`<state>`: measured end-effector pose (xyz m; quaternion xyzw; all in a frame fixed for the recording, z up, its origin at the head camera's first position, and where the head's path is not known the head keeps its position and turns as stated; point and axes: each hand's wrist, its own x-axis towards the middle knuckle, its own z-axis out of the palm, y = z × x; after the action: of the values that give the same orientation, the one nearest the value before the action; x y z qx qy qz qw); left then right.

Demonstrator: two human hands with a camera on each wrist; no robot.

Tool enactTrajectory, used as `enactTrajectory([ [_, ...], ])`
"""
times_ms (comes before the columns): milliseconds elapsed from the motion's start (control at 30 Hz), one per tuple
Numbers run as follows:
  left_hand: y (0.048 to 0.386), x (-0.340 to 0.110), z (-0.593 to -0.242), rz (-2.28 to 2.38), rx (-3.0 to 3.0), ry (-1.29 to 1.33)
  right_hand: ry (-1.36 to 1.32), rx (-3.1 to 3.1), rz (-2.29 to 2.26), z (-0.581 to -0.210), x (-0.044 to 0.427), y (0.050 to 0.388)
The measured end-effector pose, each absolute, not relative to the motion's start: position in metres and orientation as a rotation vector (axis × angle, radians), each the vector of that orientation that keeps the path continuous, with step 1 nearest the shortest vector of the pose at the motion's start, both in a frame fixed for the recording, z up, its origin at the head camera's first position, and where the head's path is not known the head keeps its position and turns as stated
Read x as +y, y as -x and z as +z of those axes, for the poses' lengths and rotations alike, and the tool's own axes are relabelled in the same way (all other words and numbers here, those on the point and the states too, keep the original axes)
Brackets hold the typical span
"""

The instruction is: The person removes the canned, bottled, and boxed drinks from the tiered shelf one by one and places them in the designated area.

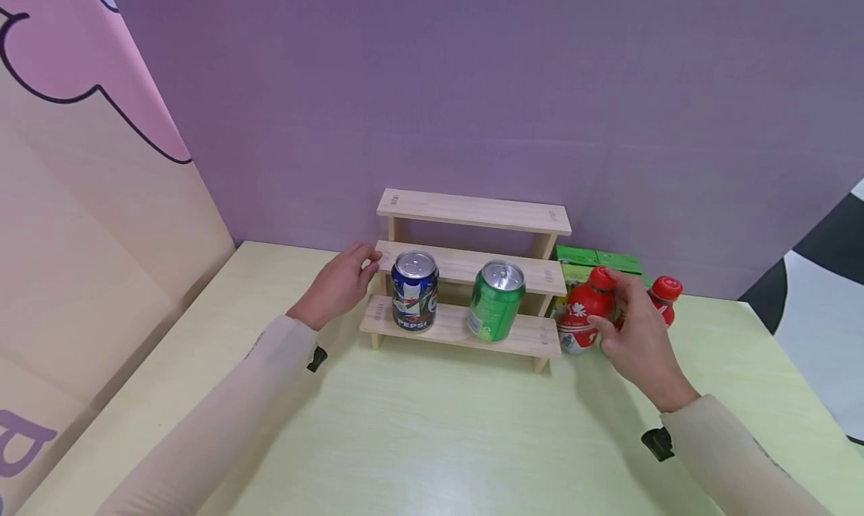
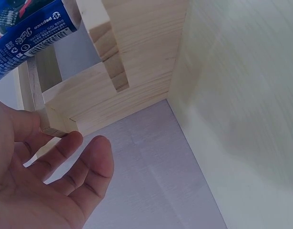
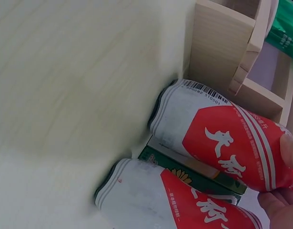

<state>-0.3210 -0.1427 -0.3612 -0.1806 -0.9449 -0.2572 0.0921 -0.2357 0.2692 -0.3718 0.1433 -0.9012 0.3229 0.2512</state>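
A three-step wooden stand is set against the purple backdrop. My left hand pinches the left end of its middle board, thumb above and a finger below in the left wrist view. On the lowest board, a blue Pepsi can stands upright at the left and a green can at the right. Beside the stand's right end, my right hand grips a red-and-white bottle by its upper part, fingers near the red cap. The bottle's base appears at the tabletop; whether it touches is unclear.
A second red-and-white bottle stands just right of the held one, partly hidden by my right hand in the head view. Green boxes sit behind both bottles. The purple backdrop rises at the table's back edge.
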Motion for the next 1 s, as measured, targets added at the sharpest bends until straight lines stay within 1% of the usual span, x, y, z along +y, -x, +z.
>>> enactTrajectory([
  [333,0.322,-0.141,-0.361,-0.760,-2.812,0.526,-0.321,-2.418,0.799,-0.367,0.266,0.232],
  [533,0.321,-0.140,-0.361,-0.764,-2.810,0.522,-0.463,-2.246,0.749,-0.360,0.257,0.226],
  [667,0.321,-0.140,-0.362,-0.771,-2.810,0.521,-0.564,-2.167,0.811,-0.356,0.247,0.224],
  [767,0.322,-0.140,-0.362,-0.767,-2.810,0.522,-0.640,-2.176,0.857,-0.355,0.235,0.225],
  [1000,0.322,-0.140,-0.362,-0.765,-2.808,0.523,-0.727,-2.344,0.925,-0.355,0.198,0.232],
])
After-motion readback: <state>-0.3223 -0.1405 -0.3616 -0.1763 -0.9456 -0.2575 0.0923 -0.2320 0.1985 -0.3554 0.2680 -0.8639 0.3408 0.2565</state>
